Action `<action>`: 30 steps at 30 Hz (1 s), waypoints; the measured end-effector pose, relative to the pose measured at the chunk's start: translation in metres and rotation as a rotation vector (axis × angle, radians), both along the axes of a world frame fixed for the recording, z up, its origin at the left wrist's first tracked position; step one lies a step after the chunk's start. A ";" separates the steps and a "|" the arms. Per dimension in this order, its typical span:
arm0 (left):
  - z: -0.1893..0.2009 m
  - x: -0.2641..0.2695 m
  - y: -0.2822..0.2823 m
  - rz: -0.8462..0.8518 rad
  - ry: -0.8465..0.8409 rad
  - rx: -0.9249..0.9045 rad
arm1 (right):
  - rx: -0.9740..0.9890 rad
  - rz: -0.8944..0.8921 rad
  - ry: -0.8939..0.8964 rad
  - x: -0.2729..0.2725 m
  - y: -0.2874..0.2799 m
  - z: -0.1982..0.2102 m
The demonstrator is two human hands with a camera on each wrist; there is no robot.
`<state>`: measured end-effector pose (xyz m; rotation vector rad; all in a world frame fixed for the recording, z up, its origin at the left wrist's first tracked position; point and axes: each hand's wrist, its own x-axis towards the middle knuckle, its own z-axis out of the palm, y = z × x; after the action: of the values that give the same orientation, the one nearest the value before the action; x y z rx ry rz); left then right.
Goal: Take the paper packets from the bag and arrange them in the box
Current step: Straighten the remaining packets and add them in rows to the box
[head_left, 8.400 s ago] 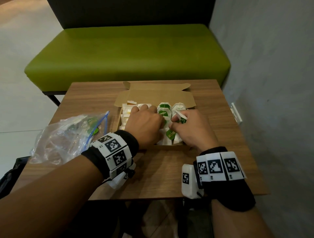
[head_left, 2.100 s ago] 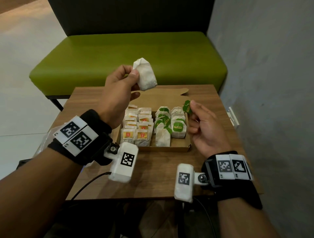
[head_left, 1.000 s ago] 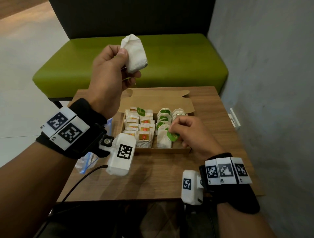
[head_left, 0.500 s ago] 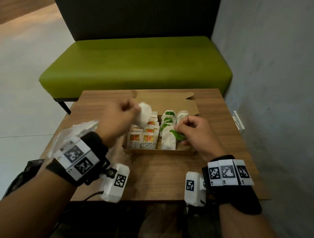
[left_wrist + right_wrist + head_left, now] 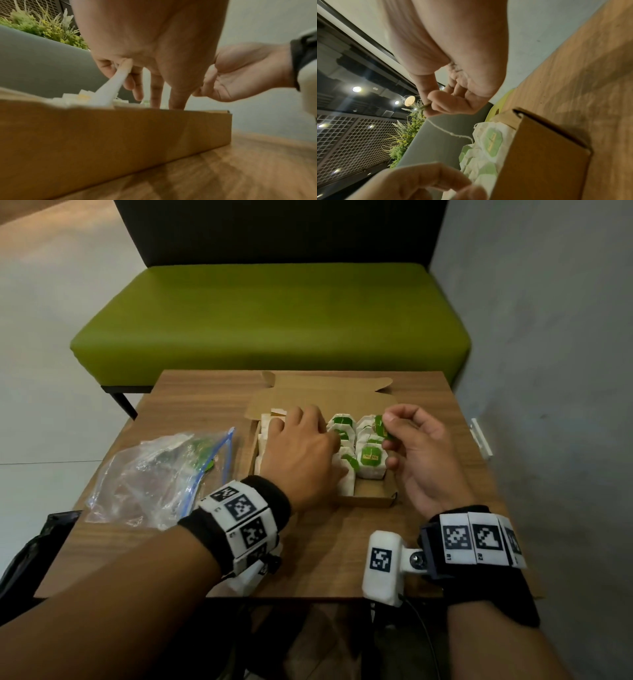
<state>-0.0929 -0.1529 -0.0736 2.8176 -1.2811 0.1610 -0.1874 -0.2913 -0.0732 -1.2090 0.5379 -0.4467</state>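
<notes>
An open cardboard box (image 5: pixel 371 501) on the wooden table holds rows of white paper packets (image 5: pixel 371 460), the right rows with green tags. My left hand (image 5: pixel 301 440) lies over the box's left and middle rows and hides them. In the left wrist view, its fingers (image 5: pixel 135 81) pinch a white packet (image 5: pixel 111 86) that slants down into the box (image 5: pixel 120 135). My right hand (image 5: pixel 388 429) hovers over the right rows and pinches a green tag (image 5: pixel 379 424). In the right wrist view, a string (image 5: pixel 447 132) runs from the tag (image 5: pixel 423 107) down to the packets (image 5: pixel 491 143).
A clear plastic zip bag (image 5: pixel 154 474) lies crumpled on the table left of the box, something green showing inside. The box lid (image 5: pixel 322 398) stands open at the back. A green bench (image 5: pixel 274 316) is beyond the table, and a grey wall (image 5: pixel 548 371) is close on the right.
My left hand came down from high above the table and brought the white packet into the box. My right hand lifted the green tag from the front row toward the back right.
</notes>
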 end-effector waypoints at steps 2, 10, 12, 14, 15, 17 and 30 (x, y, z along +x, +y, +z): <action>-0.004 -0.002 -0.005 0.022 0.004 0.083 | 0.001 -0.007 -0.012 0.000 -0.001 0.000; 0.001 -0.002 0.011 0.036 0.072 -0.076 | 0.014 -0.002 -0.055 -0.001 -0.005 0.001; 0.007 0.002 0.019 0.057 0.115 -0.194 | 0.024 0.011 -0.075 -0.001 -0.005 0.002; 0.013 0.006 0.025 0.069 0.149 -0.306 | 0.037 0.017 -0.095 -0.001 -0.004 0.003; 0.016 0.008 0.027 0.071 0.168 -0.354 | 0.040 0.018 -0.102 -0.001 -0.004 0.003; 0.022 0.011 0.030 0.085 0.219 -0.440 | 0.038 0.015 -0.110 0.000 -0.005 0.003; 0.060 0.030 0.022 0.091 0.778 -0.998 | -0.161 0.073 0.036 0.002 0.003 -0.005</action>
<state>-0.0625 -0.1307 -0.0138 1.7672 -0.6113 -0.2215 -0.1854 -0.2885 -0.0783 -1.3891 0.4937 -0.4125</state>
